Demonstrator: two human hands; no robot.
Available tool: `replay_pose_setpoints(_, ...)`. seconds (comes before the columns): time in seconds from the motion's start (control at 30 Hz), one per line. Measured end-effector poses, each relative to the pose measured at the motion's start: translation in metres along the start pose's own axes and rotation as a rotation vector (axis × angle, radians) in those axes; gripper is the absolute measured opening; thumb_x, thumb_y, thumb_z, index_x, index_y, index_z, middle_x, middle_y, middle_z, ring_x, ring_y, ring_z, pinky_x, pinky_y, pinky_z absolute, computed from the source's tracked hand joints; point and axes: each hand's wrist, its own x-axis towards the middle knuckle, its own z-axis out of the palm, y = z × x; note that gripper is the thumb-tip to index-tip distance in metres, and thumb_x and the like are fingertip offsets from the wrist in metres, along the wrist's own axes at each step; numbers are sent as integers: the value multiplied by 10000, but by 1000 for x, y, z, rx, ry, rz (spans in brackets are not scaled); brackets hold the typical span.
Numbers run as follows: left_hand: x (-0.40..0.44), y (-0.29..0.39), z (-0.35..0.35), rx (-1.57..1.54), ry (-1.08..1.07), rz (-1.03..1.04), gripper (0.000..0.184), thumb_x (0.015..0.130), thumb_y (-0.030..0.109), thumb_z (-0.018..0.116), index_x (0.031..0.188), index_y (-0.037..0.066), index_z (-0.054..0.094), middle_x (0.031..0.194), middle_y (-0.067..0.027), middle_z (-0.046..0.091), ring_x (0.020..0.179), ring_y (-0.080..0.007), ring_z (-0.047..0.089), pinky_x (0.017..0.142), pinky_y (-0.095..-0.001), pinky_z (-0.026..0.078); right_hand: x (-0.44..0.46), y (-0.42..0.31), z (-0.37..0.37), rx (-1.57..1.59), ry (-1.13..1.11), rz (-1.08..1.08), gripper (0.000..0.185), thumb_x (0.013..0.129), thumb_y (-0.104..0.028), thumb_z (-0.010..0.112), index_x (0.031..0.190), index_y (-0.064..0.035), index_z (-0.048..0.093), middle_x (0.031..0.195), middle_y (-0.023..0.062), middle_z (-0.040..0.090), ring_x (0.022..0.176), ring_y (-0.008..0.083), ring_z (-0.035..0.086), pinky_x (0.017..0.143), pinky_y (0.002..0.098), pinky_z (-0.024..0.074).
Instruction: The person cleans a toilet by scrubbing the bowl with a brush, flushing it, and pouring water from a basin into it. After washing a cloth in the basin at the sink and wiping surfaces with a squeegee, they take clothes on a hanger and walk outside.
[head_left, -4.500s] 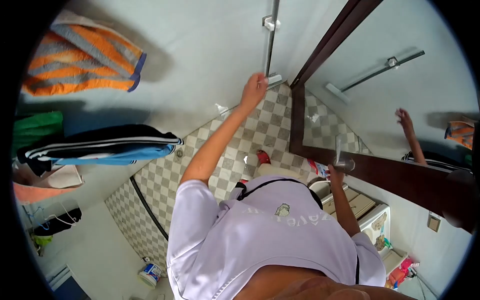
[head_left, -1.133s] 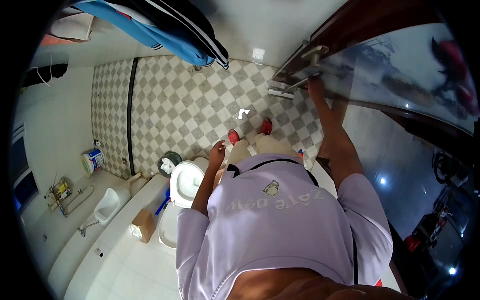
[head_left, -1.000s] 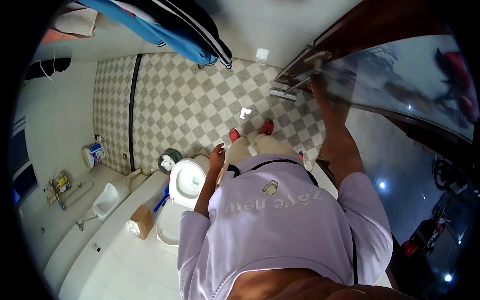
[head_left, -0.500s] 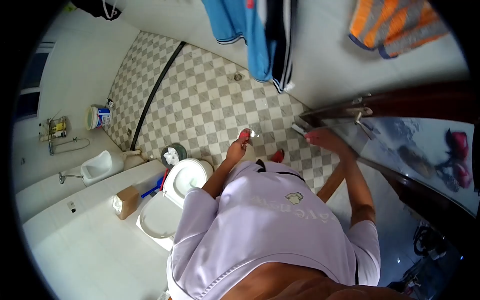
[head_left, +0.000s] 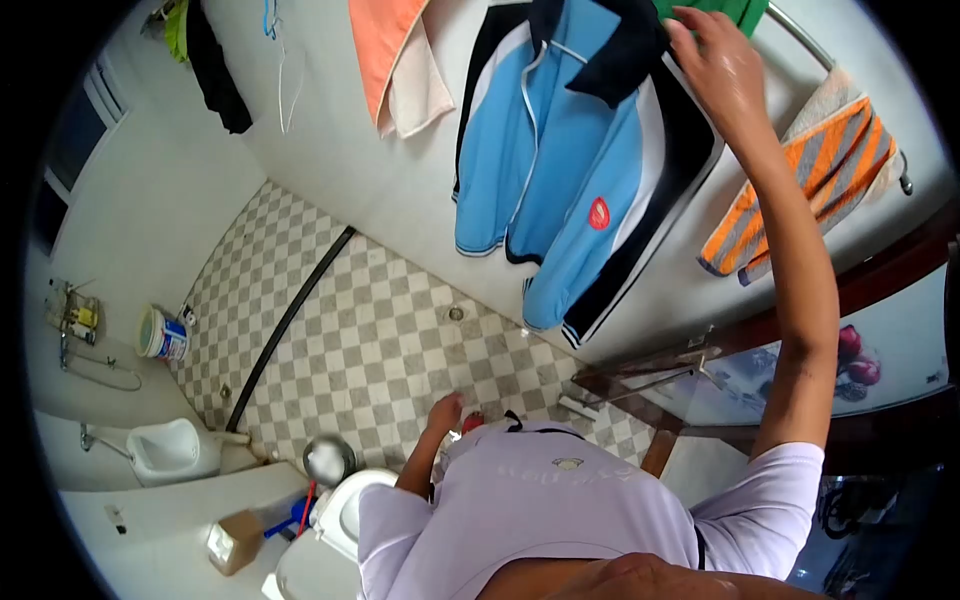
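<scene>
Raised up to the wall, my right hand is beside the dark collar of a blue, black and white zip jacket. Its fingers are apart and reach over the edge of a green cloth; whether they touch the cloth or the jacket I cannot tell. The jacket hangs with its front showing, a red oval patch on it. Low by my waist hangs my left hand, small in view above the checkered floor, with nothing visible in it and its fingers not clear.
An orange-grey striped towel and a peach towel hang either side of the jacket. A door stands at the right. A toilet, a bin, a urinal and a black pipe lie to the left.
My right hand has risen from beside the door to the hanging clothes. The view has tilted up, showing more of the jacket and towels. My left hand stays low.
</scene>
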Motion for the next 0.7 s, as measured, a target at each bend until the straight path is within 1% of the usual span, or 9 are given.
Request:
replay_pose_setpoints(0.03,-7,-12,-8,18,2,-28,288,783,143,497,1048,58,571,942,-201,604,894,-360,570,761,-422,461,26,-20,-4,-48,-161,154,388,785,-361,576,940,-5,580,992,231,572,897,355,564,778,409,453)
replay_pose_setpoints(0.17,-45,-75,-17,13,68,-156,265,773,148,532,1022,69,579,906,-195,614,865,-358,579,745,-421,468,58,11,87,-297,-387,214,348,869,-370,493,940,-53,618,882,178,617,815,353,592,718,392,473)
replay_pose_setpoints(0.27,-78,-102,-22,12,22,-237,246,781,144,529,1012,75,582,882,-182,622,834,-355,589,734,-421,475,60,13,91,-189,-356,247,390,864,-397,488,909,-28,606,854,229,603,850,412,562,741,431,462)
replay_pose_setpoints(0.37,-85,-124,-19,32,81,-187,218,794,142,523,993,82,587,845,-176,626,806,-347,598,714,-422,481,72,16,72,-89,-413,226,395,856,-396,518,951,-22,605,894,199,621,863,348,596,751,378,474)
replay_pose_setpoints(0.4,-81,-138,-14,65,90,-149,213,793,141,526,988,80,586,835,-176,626,803,-346,598,709,-422,481,72,11,61,73,-317,292,310,785,-266,576,846,35,622,823,257,602,799,389,592,706,437,456)
replay_pose_setpoints(0.57,-75,-148,-20,30,19,-64,223,811,163,513,1002,67,574,859,-192,617,834,-357,588,720,-425,474,80,28,28,69,-298,382,261,762,-218,591,883,7,644,748,206,625,715,287,627,692,376,473)
replay_pose_setpoints(0.63,-54,-129,-30,3,5,-85,234,813,173,515,1014,67,572,858,-196,615,835,-365,584,720,-432,472,74,5,-4,83,-127,218,280,765,-227,588,919,1,642,780,192,638,743,276,629,707,361,473)
replay_pose_setpoints(0.67,-47,-126,-31,-1,-26,-103,239,815,181,515,1019,69,571,855,-196,614,833,-369,583,718,-435,472,81,9,-11,8,-272,450,321,774,-246,584,976,-1,627,843,181,647,785,265,625,736,343,467)
replay_pose_setpoints(0.7,-39,-121,-30,-14,-16,-145,235,818,174,506,1018,69,572,849,-197,613,829,-375,581,713,-440,471,74,9,-22,35,-259,461,361,783,-269,581,1017,5,610,895,177,646,821,265,620,760,335,459)
